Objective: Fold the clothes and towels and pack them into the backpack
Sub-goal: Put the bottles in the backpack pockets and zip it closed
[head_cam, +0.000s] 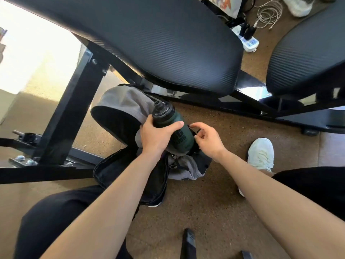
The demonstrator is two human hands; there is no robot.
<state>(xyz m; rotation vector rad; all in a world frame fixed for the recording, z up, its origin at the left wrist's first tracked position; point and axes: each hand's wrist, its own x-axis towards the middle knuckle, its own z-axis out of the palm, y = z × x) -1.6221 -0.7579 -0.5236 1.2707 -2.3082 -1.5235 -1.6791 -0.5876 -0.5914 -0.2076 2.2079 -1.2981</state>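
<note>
A grey woven backpack (pixel 119 101) with black panels and a black lining is seen lying on the floor (pixel 214 193), a brown speckled surface like cork. It lies partly beneath the rim of a padded seat (pixel 158 43) and between the person's legs, which are clad in black trousers (pixel 56 212). Its main compartment is gaping open towards the left.

The seat is covered in black material with fine ribbing and has a rounded edge. A second pad (pixel 308 58) of the same texture is seen to the right. Both are carried by a glossy black metal frame (pixel 69 116) of square bars, fastened with bolts.

A cylindrical dark green bottle (pixel 173 126) with a black cap and spout is held tilted over the backpack. It is gripped around its upper body by the left hand (pixel 155 136), with the fingers and thumb wrapped round it.

A black edge of the backpack, just beside the bottle, is pinched between the thumb and forefinger of the right hand (pixel 208 140), with the other fingers loosely curled. What part that edge is cannot be told.

A white mesh sneaker (pixel 261 154) is planted on the floor to the right. A white power strip (pixel 250 42) and a coiled white cable (pixel 268 14) are seen behind the seat.
</note>
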